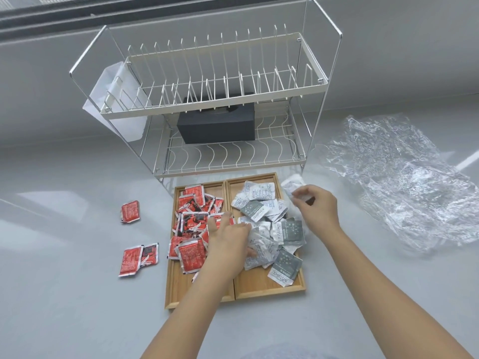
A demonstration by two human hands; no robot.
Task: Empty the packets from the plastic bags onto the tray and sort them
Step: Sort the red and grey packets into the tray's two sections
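A wooden tray point(259, 288) with two compartments lies in front of me. Red packets point(191, 218) are piled in its left compartment and silver-grey packets point(269, 224) in its right one. My left hand point(229, 235) lies flat over the divider, its straight fingers touching packets of both piles. At the tray's far right corner my right hand point(316, 206) pinches a silver packet point(294, 187) and holds it just above the tray. Three red packets lie off the tray on the counter: one point(130, 211) to the left, two point(138, 257) nearer me.
A two-tier white wire dish rack point(215, 104) stands right behind the tray, with a black box point(216, 125) on its lower shelf. Crumpled clear plastic bags point(404, 182) lie on the grey counter to the right. A white bag point(114, 99) hangs at the rack's left.
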